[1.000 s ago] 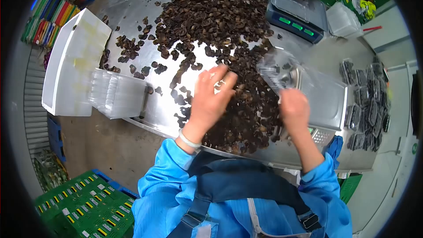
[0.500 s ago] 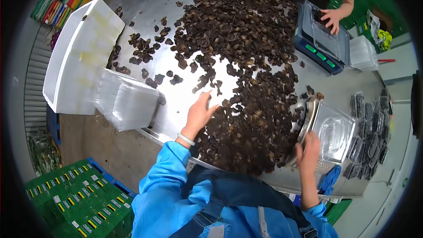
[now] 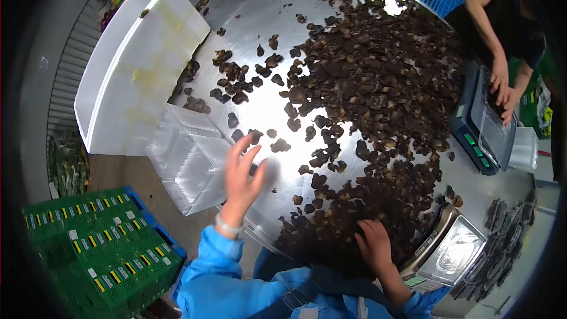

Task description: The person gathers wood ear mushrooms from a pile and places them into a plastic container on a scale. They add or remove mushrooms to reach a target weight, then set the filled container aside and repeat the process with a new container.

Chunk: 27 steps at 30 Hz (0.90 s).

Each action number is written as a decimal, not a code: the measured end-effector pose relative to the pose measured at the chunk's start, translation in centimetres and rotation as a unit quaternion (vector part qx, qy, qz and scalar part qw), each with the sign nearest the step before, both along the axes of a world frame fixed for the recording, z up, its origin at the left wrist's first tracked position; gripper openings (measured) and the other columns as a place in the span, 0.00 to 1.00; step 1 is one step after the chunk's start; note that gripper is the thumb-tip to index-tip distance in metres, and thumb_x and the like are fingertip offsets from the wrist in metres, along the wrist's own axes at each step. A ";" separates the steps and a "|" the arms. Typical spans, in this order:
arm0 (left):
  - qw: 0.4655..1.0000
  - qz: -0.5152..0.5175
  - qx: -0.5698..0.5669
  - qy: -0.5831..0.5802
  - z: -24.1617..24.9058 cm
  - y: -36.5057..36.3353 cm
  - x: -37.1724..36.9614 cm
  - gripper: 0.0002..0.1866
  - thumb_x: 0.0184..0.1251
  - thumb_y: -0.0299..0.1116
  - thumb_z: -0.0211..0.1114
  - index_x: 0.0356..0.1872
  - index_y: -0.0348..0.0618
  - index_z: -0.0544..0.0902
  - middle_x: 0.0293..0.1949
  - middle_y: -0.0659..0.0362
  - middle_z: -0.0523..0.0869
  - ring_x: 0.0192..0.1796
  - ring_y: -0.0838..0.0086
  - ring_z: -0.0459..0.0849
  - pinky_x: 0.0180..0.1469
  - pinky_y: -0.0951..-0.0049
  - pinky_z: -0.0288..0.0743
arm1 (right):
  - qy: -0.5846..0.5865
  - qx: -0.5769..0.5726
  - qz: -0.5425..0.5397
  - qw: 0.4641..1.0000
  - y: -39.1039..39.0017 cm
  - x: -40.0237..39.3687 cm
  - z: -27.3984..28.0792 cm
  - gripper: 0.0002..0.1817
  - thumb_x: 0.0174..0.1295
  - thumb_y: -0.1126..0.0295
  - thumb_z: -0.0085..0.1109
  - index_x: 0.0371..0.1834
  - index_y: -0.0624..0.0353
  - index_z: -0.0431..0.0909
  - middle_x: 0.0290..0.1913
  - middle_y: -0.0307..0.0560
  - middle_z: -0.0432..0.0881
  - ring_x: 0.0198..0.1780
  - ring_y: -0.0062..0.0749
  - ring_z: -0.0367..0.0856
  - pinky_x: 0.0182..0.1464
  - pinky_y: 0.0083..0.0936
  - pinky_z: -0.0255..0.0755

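Note:
Dark brown wood ear mushrooms (image 3: 384,53) lie heaped across the metal table. My left hand (image 3: 239,177) is raised with fingers spread, holding nothing, beside a stack of clear plastic trays (image 3: 198,165) at the table's near left edge. My right hand (image 3: 376,247) rests at the near part of the heap, fingers reaching over the mushrooms; its fingers look apart and I see nothing held. To its right, a clear plastic tray (image 3: 453,251) sits on a metal scale (image 3: 434,236).
A white box (image 3: 133,82) stands left, with loose mushrooms beside it. Across the table a co-worker's hands (image 3: 503,91) work over a tray on another scale (image 3: 466,124). Filled packs (image 3: 499,242) lie at the right. Green crates (image 3: 106,260) are stacked lower left.
My left hand has moved left from the mushrooms towards the tray stack. My right hand has left the scale for the heap. The co-worker's hands have come together over their tray.

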<state>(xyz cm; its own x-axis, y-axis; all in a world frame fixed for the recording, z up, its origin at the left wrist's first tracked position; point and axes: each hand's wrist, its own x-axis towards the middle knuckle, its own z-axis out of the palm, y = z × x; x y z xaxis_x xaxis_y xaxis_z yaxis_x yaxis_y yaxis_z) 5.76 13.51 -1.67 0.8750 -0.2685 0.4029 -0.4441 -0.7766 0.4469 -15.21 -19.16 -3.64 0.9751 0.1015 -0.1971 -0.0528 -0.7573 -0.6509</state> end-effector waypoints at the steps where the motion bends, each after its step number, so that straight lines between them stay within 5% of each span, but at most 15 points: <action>1: 0.990 -0.017 0.101 -0.092 2.2 2.6 -1.1 0.26 0.62 0.25 0.70 0.62 0.36 0.76 0.65 0.43 0.75 0.65 0.50 0.76 0.65 0.58 0.72 | -0.002 0.019 0.029 0.999 0.8 2.1 0.1 0.22 0.58 0.70 0.70 0.56 0.61 0.79 0.55 0.55 0.82 0.57 0.55 0.79 0.61 0.44 0.74; 3: 0.969 0.158 0.033 -0.186 4.6 7.9 -3.0 0.27 0.64 0.26 0.70 0.65 0.37 0.75 0.64 0.46 0.78 0.65 0.55 0.77 0.66 0.60 0.72 | -0.026 0.108 0.066 0.992 3.5 6.8 0.8 0.20 0.62 0.68 0.69 0.55 0.60 0.80 0.53 0.53 0.83 0.57 0.53 0.79 0.61 0.43 0.74; 5: 0.890 0.380 -0.222 -0.121 4.4 13.3 -2.9 0.28 0.68 0.34 0.71 0.67 0.36 0.73 0.62 0.48 0.79 0.64 0.58 0.78 0.66 0.61 0.72 | -0.020 0.208 0.080 0.975 6.8 10.9 0.5 0.19 0.64 0.66 0.69 0.56 0.60 0.80 0.52 0.54 0.84 0.55 0.51 0.81 0.59 0.39 0.75; 8: 0.791 0.428 -0.412 0.146 0.3 19.3 -3.9 0.30 0.71 0.41 0.69 0.68 0.36 0.72 0.60 0.50 0.81 0.61 0.60 0.80 0.65 0.60 0.73 | 0.069 0.362 0.072 0.927 13.8 17.9 -1.9 0.17 0.72 0.67 0.61 0.61 0.61 0.79 0.57 0.50 0.84 0.59 0.37 0.83 0.63 0.34 0.74; 9: 0.681 0.378 -0.569 0.263 0.3 18.6 -4.7 0.31 0.71 0.46 0.68 0.67 0.36 0.73 0.60 0.50 0.81 0.60 0.60 0.82 0.63 0.60 0.77 | 0.089 0.370 0.083 0.921 16.3 20.2 -3.8 0.20 0.73 0.62 0.60 0.63 0.61 0.77 0.59 0.52 0.84 0.59 0.43 0.84 0.62 0.37 0.75; 11: 0.569 0.321 -0.679 0.335 -1.7 20.0 -6.4 0.27 0.70 0.37 0.67 0.66 0.37 0.74 0.59 0.50 0.82 0.59 0.59 0.84 0.61 0.60 0.81 | 0.143 0.425 0.055 0.892 20.7 24.0 -5.8 0.24 0.75 0.58 0.58 0.66 0.61 0.73 0.60 0.55 0.83 0.59 0.42 0.84 0.63 0.34 0.74; 14: 0.634 0.307 -0.657 0.269 -4.0 18.7 -9.0 0.31 0.56 0.20 0.60 0.66 0.34 0.73 0.58 0.49 0.82 0.59 0.57 0.84 0.61 0.58 0.81 | 0.222 0.419 0.030 0.880 25.4 26.5 -8.9 0.31 0.76 0.49 0.53 0.70 0.64 0.71 0.65 0.58 0.80 0.68 0.42 0.77 0.70 0.32 0.67; 17: 0.673 0.248 -0.648 0.255 -4.1 17.0 -12.2 0.43 0.49 0.21 0.64 0.73 0.36 0.64 0.63 0.49 0.79 0.63 0.57 0.81 0.66 0.57 0.77 | 0.239 0.408 0.015 0.881 26.7 26.8 -9.3 0.33 0.76 0.47 0.51 0.72 0.63 0.71 0.68 0.56 0.77 0.69 0.41 0.75 0.72 0.31 0.63; 19: 0.708 0.184 -0.629 0.263 -3.1 14.9 -13.5 0.47 0.49 0.29 0.72 0.75 0.37 0.62 0.64 0.49 0.78 0.64 0.55 0.81 0.68 0.58 0.76 | 0.345 0.482 -0.023 0.805 24.4 26.6 -10.4 0.31 0.75 0.47 0.52 0.70 0.60 0.75 0.65 0.51 0.80 0.67 0.38 0.77 0.69 0.31 0.68; 21: 0.779 0.179 -0.514 0.311 -0.7 10.3 -14.1 0.56 0.46 0.41 0.80 0.77 0.37 0.59 0.70 0.46 0.72 0.71 0.52 0.74 0.74 0.57 0.68 | 0.298 0.463 -0.031 0.834 21.3 25.0 -8.7 0.31 0.75 0.45 0.52 0.65 0.61 0.79 0.58 0.47 0.84 0.58 0.35 0.82 0.60 0.31 0.75; 23: 0.902 0.096 -0.319 0.275 2.4 5.4 -13.8 0.62 0.45 0.51 0.84 0.80 0.38 0.57 0.79 0.39 0.54 0.82 0.46 0.52 0.81 0.51 0.48 | 0.290 0.453 -0.048 0.842 18.2 22.7 -6.8 0.31 0.75 0.44 0.51 0.64 0.62 0.79 0.57 0.47 0.84 0.58 0.35 0.82 0.60 0.31 0.75; 25: 0.951 0.060 -0.192 0.233 5.3 0.4 -14.6 0.57 0.48 0.67 0.78 0.77 0.47 0.66 0.78 0.34 0.55 0.80 0.35 0.51 0.76 0.36 0.49 | 0.288 0.445 -0.080 0.844 14.5 19.6 -4.7 0.32 0.75 0.44 0.51 0.64 0.62 0.79 0.57 0.48 0.84 0.57 0.35 0.82 0.60 0.31 0.75; 27: 0.957 -0.031 -0.200 0.205 6.9 -0.9 -15.1 0.50 0.50 0.72 0.73 0.72 0.52 0.75 0.76 0.36 0.61 0.79 0.41 0.57 0.71 0.33 0.54 | 0.287 0.440 -0.135 0.840 10.2 15.6 -2.6 0.32 0.75 0.44 0.51 0.64 0.62 0.79 0.57 0.48 0.84 0.57 0.35 0.82 0.59 0.31 0.75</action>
<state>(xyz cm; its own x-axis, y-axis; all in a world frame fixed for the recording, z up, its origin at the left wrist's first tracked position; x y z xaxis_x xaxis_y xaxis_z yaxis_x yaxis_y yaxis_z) -9.34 12.59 5.22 0.9690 -0.2213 0.1096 -0.2068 -0.4840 0.8503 0.43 -8.97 -6.26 0.7557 0.2446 -0.6075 -0.6419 0.0930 -0.7611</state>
